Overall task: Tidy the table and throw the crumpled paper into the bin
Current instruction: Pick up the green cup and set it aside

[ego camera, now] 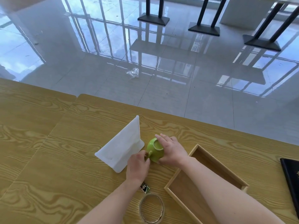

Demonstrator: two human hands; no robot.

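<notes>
A green ceramic cup (154, 148) lies tipped on the wooden table (64, 159), its base turned up toward the camera. My right hand (170, 149) wraps over its right side. My left hand (138, 165) pinches the cup's handle from the left. A white plastic stand (123, 147) rests just left of the cup, almost touching it. No crumpled paper and no bin show in this view.
An open wooden tray (200, 152) sits to the right of my hands. A clear glass (151, 209) stands near the front edge, with a small dark sachet (145, 188) beside it. A black folder (291, 175) lies at the far right. Clear plastic litter (133, 72) lies on the tiled floor.
</notes>
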